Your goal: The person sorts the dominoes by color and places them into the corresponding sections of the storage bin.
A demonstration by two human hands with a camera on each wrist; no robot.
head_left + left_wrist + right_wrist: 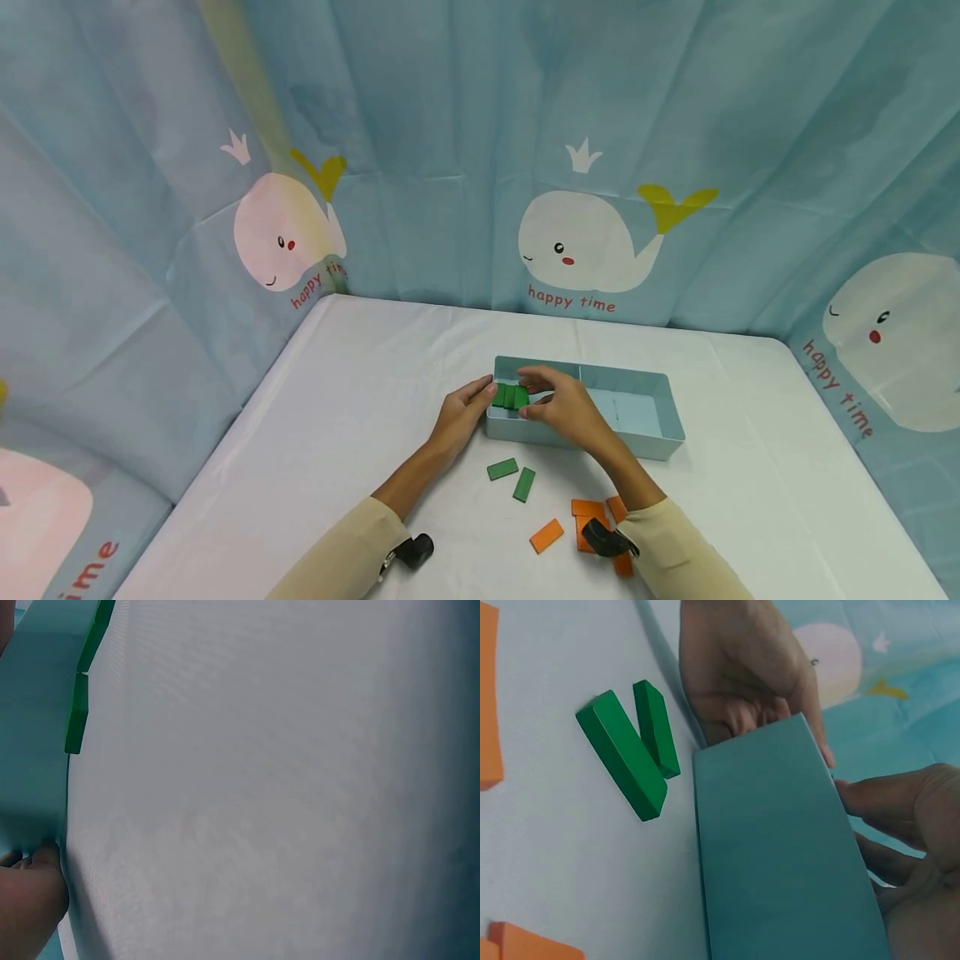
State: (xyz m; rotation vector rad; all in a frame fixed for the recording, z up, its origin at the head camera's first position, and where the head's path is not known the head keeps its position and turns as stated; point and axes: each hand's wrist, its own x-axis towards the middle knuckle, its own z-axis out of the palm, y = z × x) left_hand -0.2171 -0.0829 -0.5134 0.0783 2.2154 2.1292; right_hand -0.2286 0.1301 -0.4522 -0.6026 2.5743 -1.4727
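A pale blue two-compartment box [652,447] stands on the white table. Several green blocks [498,396] form a row at the left end of its left compartment. My left hand [456,419] holds the box's left end, thumb over the rim and fingers against the end wall. Reaching over the front wall, my right hand [567,408] pinches the rightmost green block [521,397] of that row between thumb and fingers. In the right wrist view the box wall hides this block. Two loose green blocks [626,757] lie on the table before the box.
Several orange blocks [588,510] lie partly under the right forearm, with one orange block [547,536] apart to their left. The box's right compartment [626,408] holds no blocks. A light blue whale-print curtain [450,167] hangs behind the table.
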